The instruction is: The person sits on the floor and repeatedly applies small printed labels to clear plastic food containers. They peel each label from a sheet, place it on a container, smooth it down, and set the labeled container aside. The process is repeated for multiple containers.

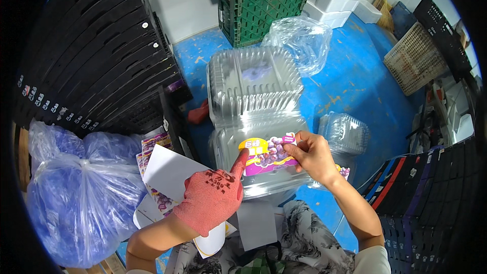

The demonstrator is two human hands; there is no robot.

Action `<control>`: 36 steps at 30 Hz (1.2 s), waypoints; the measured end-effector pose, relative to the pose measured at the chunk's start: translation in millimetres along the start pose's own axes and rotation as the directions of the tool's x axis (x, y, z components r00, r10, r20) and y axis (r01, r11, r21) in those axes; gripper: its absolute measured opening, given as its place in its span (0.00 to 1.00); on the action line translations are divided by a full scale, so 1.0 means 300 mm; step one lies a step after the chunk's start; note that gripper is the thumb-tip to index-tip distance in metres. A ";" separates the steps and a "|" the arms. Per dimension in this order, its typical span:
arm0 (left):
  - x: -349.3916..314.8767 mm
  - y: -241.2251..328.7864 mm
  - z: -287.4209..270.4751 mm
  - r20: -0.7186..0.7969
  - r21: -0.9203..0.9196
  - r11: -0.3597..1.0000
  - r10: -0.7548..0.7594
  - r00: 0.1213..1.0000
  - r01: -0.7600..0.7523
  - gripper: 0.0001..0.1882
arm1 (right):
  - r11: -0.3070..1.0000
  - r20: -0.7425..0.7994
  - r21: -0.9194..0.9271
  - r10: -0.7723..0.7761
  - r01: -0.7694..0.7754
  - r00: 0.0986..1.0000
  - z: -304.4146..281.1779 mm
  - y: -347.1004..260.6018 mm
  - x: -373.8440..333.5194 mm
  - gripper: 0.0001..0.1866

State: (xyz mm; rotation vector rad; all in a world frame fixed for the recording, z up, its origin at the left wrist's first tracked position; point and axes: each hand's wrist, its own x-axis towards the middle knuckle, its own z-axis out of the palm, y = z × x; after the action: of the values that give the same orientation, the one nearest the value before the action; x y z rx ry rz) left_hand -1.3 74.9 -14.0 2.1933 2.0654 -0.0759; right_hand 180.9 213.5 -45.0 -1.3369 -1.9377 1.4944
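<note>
Right hand [314, 155]: bare, thumb and fingers closed in a pinch on the right end of a printed label [272, 160], purple and yellow with a grape picture. Left hand [210, 195]: in a red glove, index finger stretched out to the label's left edge, other fingers curled; cannot tell whether the palm holds anything. Label lies between the two hands, over a clear clamshell container [229, 147].

Just left of the gloved hand: white sheet [165, 171], slanted, with more printed labels [154, 144] beyond its upper edge. Nearer the body, between the forearms: pale sheet [256, 226].

Just past the right hand, to its right: smaller clear containers [344, 133], stacked. Well left of the left hand: knotted bag [86, 198], translucent, blue-violet.

Beyond both hands: upper clear container section [253, 83], ribbed; then a crumpled clear bag [302, 45] on the blue floor [373, 78]. Farthest ahead: green crates [269, 5], white foam boxes [332, 0].
</note>
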 end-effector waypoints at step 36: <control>-0.203 -0.047 0.102 -0.230 -0.337 0.923 -0.274 0.934 0.187 0.42 | 0.306 0.377 -0.689 -0.623 0.657 0.686 -0.005 -0.046 -0.153 0.42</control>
State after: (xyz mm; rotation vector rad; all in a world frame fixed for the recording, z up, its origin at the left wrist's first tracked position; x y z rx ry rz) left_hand -17.7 11.6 -37.7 1.8481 2.2839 0.5243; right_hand 198.2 176.3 -20.5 -0.5130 -2.8248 0.1966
